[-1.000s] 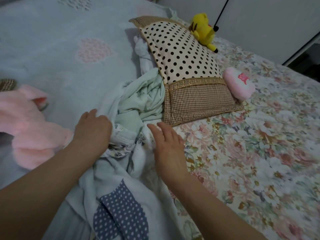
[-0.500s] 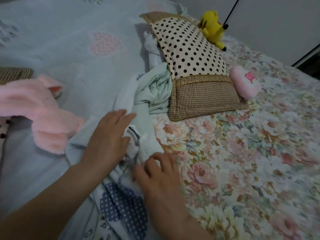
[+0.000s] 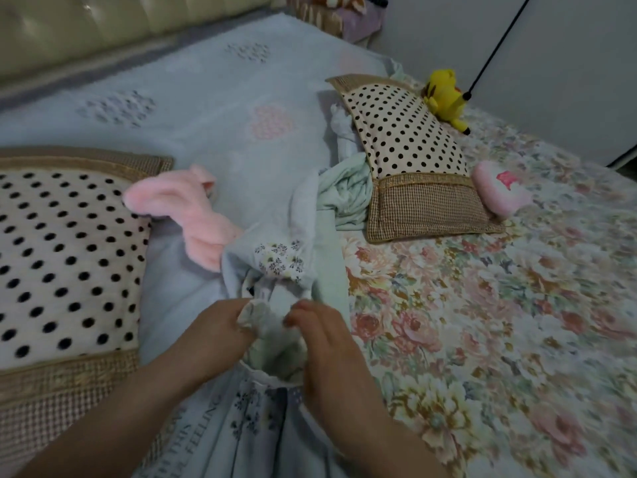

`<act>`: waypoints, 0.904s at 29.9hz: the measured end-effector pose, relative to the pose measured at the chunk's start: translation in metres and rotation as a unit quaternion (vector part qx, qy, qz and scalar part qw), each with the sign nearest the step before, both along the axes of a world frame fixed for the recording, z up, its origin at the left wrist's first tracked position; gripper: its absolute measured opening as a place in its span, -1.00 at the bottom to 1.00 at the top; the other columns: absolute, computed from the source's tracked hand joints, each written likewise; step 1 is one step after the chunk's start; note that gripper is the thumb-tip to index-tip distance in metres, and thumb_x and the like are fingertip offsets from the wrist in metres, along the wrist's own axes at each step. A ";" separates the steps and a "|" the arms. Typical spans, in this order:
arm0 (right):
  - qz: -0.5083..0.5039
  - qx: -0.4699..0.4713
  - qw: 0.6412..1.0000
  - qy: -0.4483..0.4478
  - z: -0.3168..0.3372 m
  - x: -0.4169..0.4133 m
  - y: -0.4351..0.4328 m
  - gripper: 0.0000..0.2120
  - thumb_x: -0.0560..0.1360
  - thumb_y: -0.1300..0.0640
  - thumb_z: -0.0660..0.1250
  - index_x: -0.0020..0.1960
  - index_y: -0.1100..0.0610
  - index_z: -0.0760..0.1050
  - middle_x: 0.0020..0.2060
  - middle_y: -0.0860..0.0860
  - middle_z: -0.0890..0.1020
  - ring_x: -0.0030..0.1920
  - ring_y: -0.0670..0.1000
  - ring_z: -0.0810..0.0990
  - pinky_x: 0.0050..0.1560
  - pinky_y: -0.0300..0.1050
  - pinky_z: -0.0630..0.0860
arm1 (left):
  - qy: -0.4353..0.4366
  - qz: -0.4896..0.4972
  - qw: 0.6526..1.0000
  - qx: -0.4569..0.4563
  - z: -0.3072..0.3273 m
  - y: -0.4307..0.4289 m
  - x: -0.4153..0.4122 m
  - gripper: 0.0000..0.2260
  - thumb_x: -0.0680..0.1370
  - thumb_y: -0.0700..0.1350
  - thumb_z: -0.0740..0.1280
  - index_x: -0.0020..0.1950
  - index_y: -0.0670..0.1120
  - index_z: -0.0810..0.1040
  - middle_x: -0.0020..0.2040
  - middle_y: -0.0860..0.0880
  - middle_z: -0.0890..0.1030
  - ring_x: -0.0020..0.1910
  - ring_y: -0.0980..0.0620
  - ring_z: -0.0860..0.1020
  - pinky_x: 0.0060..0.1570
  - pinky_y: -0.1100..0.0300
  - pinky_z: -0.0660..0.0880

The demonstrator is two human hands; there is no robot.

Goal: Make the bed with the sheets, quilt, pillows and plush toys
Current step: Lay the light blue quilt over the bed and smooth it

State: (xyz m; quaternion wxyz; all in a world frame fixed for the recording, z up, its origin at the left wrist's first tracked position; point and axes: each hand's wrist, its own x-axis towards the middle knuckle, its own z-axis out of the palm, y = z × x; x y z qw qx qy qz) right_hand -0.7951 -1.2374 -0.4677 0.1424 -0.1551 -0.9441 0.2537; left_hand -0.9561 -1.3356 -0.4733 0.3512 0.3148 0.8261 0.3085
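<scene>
A bunched pale blue quilt [image 3: 275,267] with small flower patches lies across the middle of the bed. My left hand [image 3: 217,331] and my right hand [image 3: 322,334] both pinch its gathered edge, close together, a little above the bed. One polka-dot pillow [image 3: 65,257] lies at the left, a second polka-dot pillow [image 3: 410,160] at the back right. A pink plush toy [image 3: 182,208] rests beside the left pillow. A yellow plush toy [image 3: 444,96] sits behind the far pillow, and a small pink plush [image 3: 499,188] lies to its right.
A pale blue sheet [image 3: 206,108] covers the left half of the mattress; a floral sheet [image 3: 482,322] covers the right half. A padded headboard [image 3: 103,25] runs along the top left. A white wall and a black cord [image 3: 496,46] are at the back right.
Both hands went from pressing on the bunched quilt to pinching its edge and drawing it toward me. The view pulled back, bringing the left pillow and headboard into sight.
</scene>
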 end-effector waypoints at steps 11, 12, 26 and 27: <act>0.201 0.119 0.960 -0.152 0.048 0.009 -0.049 -0.72 0.48 0.21 0.29 0.18 0.13 0.43 -0.11 0.17 0.58 -0.09 0.20 0.54 -0.22 -0.03 0.28 | 0.016 0.005 1.000 0.026 0.061 -0.126 0.070 -0.86 0.29 0.16 0.42 -0.26 0.13 0.62 -0.30 0.14 0.63 -0.25 0.23 0.58 -0.21 0.36 0.46; 0.215 0.125 0.958 -0.141 0.058 0.031 -0.059 -0.77 0.52 0.20 0.24 0.17 0.13 0.42 -0.12 0.17 0.57 -0.11 0.21 0.55 -0.24 -0.03 0.27 | 0.033 0.023 0.998 0.038 0.070 -0.141 0.090 -0.87 0.27 0.14 0.43 -0.28 0.12 0.63 -0.32 0.14 0.63 -0.26 0.24 0.57 -0.27 0.41 0.40; 0.261 0.141 0.949 -0.110 0.124 0.213 -0.148 -0.74 0.55 -0.08 0.18 -0.16 0.07 0.49 -0.36 0.04 0.56 -0.29 0.11 0.54 -0.37 -0.06 0.26 | 0.257 0.057 0.964 -0.024 0.124 -0.234 0.281 -0.86 0.42 -0.18 0.42 -0.06 0.00 0.62 -0.14 0.01 0.63 -0.09 0.02 0.56 -0.23 0.21 0.26; 0.260 0.148 0.949 -0.104 0.129 0.227 -0.157 -0.76 0.55 -0.06 0.22 -0.18 0.07 0.48 -0.37 0.03 0.55 -0.31 0.11 0.54 -0.38 -0.09 0.23 | 0.257 0.046 0.965 -0.034 0.128 -0.243 0.293 -0.87 0.43 -0.17 0.42 -0.04 -0.01 0.62 -0.13 0.01 0.63 -0.08 0.01 0.56 -0.22 0.19 0.26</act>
